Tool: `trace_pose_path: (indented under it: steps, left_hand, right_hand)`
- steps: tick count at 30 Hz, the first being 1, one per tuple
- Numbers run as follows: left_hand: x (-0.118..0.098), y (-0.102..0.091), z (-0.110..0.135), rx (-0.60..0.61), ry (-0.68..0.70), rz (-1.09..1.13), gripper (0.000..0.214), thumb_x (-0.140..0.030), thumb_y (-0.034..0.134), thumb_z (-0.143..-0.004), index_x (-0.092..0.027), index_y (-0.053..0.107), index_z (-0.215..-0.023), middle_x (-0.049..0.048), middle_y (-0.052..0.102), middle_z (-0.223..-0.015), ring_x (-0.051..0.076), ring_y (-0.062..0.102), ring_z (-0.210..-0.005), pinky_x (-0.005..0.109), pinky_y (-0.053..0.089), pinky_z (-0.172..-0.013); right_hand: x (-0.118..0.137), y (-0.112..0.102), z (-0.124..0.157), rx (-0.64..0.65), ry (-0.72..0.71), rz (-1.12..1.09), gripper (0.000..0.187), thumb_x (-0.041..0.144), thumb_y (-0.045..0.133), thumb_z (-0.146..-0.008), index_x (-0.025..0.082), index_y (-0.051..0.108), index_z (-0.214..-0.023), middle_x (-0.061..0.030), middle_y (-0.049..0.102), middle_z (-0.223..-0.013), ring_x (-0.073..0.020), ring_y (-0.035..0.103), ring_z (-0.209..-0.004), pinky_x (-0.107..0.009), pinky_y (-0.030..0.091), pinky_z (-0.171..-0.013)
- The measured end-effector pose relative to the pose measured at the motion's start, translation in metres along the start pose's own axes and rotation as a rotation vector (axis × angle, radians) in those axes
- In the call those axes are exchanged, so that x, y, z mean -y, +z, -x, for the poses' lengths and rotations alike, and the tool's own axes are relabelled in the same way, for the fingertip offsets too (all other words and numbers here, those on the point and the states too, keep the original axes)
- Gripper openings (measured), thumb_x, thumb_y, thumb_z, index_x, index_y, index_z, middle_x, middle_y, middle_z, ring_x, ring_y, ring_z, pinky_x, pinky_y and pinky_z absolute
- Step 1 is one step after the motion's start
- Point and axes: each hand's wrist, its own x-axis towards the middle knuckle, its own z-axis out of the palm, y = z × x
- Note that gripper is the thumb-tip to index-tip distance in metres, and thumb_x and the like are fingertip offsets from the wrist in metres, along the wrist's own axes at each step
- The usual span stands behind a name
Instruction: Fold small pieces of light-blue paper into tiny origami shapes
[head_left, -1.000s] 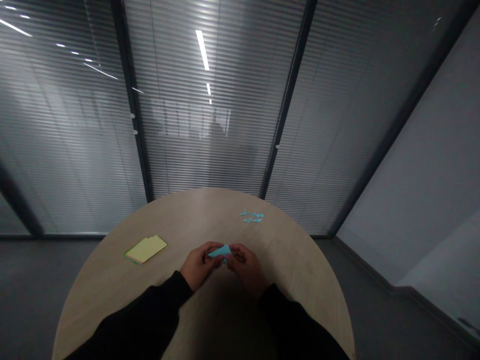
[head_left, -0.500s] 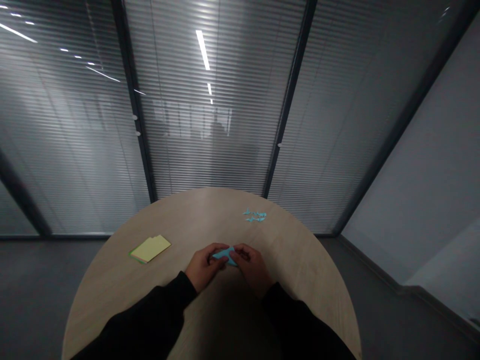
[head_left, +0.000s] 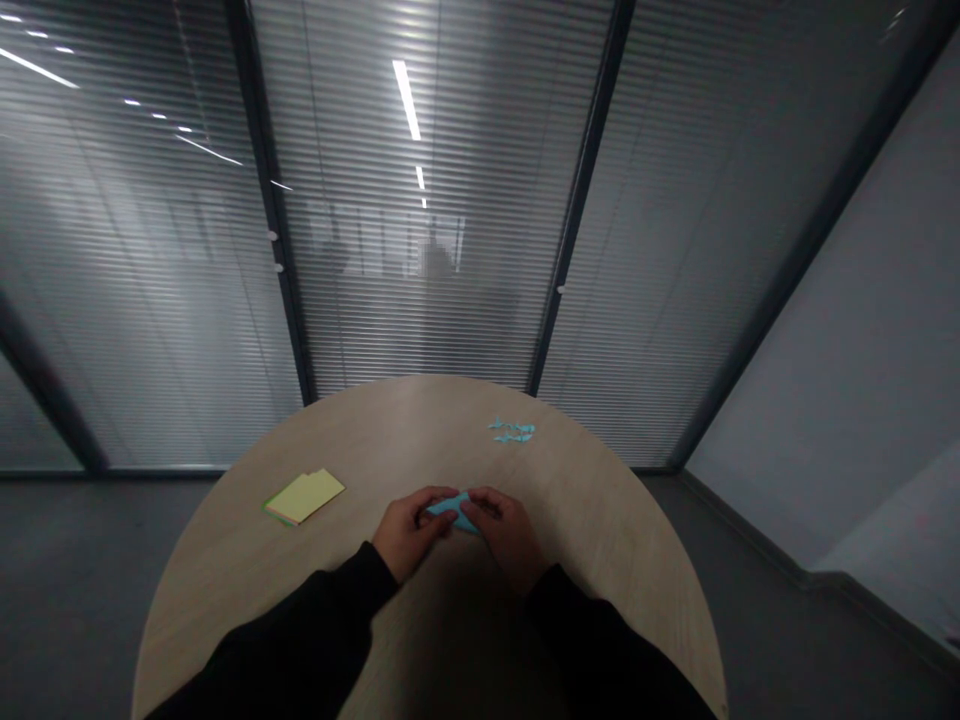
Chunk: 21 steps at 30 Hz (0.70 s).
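Observation:
Between my two hands is a piece of blue paper, partly folded, low over the middle of the table. My left hand pinches its left end between thumb and fingers. The right end is gripped the same way by my right hand. Fingertips cover parts of the paper, so its full shape is hidden. Farther off, to the right of my hands, several small blue folded paper pieces lie in two rows, too small to make out in detail.
A stack of yellow paper sheets, with a green edge showing beneath, lies on the left of the round wooden table. Beyond the table's far rim stand glass panels with blinds. A plain wall rises on the right.
Both hands keep their hold on the blue paper with hardly any visible movement. The whole view has shifted very slightly.

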Motion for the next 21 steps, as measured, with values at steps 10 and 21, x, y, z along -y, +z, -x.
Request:
trace_pose_path:
  steps: [10, 21]
  left_hand:
    - [-0.005, -0.004, 0.001, 0.014, -0.023, -0.027, 0.039, -0.039, 0.067, -0.080, -0.015, 0.070, -0.111, 0.0007, 0.065, -0.061, 0.013, 0.052, -0.051, 0.023, 0.036, -0.052]
    - [0.003, 0.001, -0.006, -0.180, -0.014, 0.370, 0.047, -0.046, 0.077, -0.071, -0.015, 0.064, -0.104, 0.0007, 0.066, -0.072, 0.016, 0.064, -0.068, 0.029, 0.051, -0.069]
  right_hand:
    - [0.006, -0.003, 0.000, -0.014, -0.019, 0.136, 0.028, 0.044, 0.068, -0.079, 0.016, 0.071, -0.081, -0.0034, 0.070, -0.076, -0.0197, 0.064, -0.073, -0.028, 0.049, -0.066]
    - [0.007, -0.005, 0.000, -0.019, -0.006, 0.102, 0.028, 0.044, 0.070, -0.076, 0.016, 0.071, -0.078, -0.0015, 0.067, -0.068, -0.0167, 0.060, -0.064, -0.026, 0.046, -0.061]
